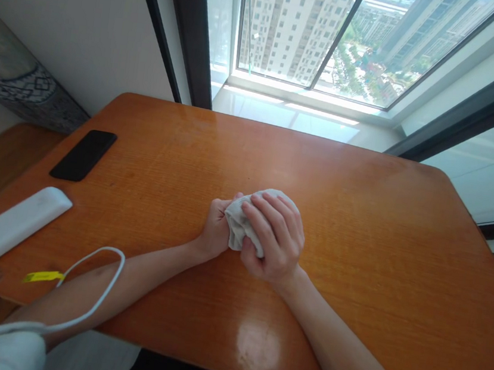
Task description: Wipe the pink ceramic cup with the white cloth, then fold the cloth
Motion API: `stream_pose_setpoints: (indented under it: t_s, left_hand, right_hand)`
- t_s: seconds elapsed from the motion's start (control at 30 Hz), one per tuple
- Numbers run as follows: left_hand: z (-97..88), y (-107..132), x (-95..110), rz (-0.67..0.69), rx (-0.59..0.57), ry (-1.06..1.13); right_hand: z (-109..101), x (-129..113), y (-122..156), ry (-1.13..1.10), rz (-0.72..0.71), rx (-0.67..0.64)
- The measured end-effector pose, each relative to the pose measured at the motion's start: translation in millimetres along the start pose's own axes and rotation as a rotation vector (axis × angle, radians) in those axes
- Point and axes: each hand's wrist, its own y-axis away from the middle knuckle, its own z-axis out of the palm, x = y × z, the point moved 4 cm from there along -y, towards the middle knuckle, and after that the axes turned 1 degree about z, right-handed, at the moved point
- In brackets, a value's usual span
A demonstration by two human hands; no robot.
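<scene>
Recording a pale grey crumpled cloth [236,222] gathered into a bundle over the middle of an orange-brown varnished wooden table [361,211]. The left hand [215,229] is gripping the bundle from its left side, with the fingers curled against the fabric and the fingertips mostly hidden behind it. The right hand [273,239] is cupping the bundle from above and to the right, with its fingers bent over the top and its thumb pressing in low on the left. Both hands are pressing towards each other and squeezing the cloth between them, not pinching it at a single point. Whether the cloth is touching the table cannot be determined from this view. Both bare forearms are lying across the table, angling in from its near edge.

Towards the far left corner of the table, a flat black rectangular smartphone [83,155] is lying well apart from the hands. Nearer the table's left edge, a white rounded rectangular power bank [12,225] is lying with its end close to the edge. A thin white cable [123,266] is looping over the table beside the left forearm, and a small yellow tag [43,276] is sitting just beside that forearm. Beyond the table's far edge, a large glazed window [319,38] is showing high-rise apartment blocks
</scene>
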Motion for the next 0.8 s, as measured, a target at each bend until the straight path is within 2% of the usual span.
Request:
stream_pose_setpoints:
  t_s: [0.07, 0.2, 0.27, 0.33, 0.47, 0.5, 0.57, 0.63, 0.7, 0.73, 0.8]
  left_hand:
    - [1.5, 1.1, 5.1, 0.043, 0.01, -0.085]
    - [2.5, 1.4, 11.7, 0.104, 0.032, -0.178]
    - [1.5, 0.7, 12.6, 0.128, 0.033, -0.182]
    - [-0.2, -0.2, 10.4, 0.13, 0.02, -0.188]
    - [-3.4, -2.6, -2.1, 0.073, -0.032, -0.109]
    - [-3.6, -3.3, -5.8, 0.049, -0.049, -0.074]
    - [-3.7, -4.0, -11.0, 0.019, -0.071, -0.033]
    - [-3.4, -3.5, -11.5, 0.031, -0.08, -0.054]
    - [-2.5, -2.1, -7.8, 0.071, -0.079, -0.102]
    - [-2.0, -1.2, -5.1, 0.09, -0.071, -0.127]
    - [-1.3, -0.1, 0.7, 0.119, -0.043, -0.169]
  right_hand:
    - [-3.1, 5.1, -0.8, -0.096, 0.09, 0.111]
    - [2.3, 26.1, 3.3, -0.309, 0.5, 0.29]
    - [5.3, 30.4, 6.6, -0.356, 0.596, 0.344]
    - [4.4, 24.7, 6.1, -0.298, 0.496, 0.333]
    - [1.1, -9.6, 2.3, 0.059, -0.034, 0.185]
    - [2.1, -17.1, 2.4, 0.158, -0.138, 0.144]
    - [4.4, -25.6, 2.3, 0.297, -0.258, 0.09]
    - [4.6, -25.3, 0.8, 0.313, -0.271, 0.086]
    - [1.8, -16.0, -1.8, 0.201, -0.175, 0.132]
    - [0.0, -7.9, -3.0, 0.115, -0.076, 0.167]
    - [-1.6, 12.9, -2.9, -0.076, 0.21, 0.229]
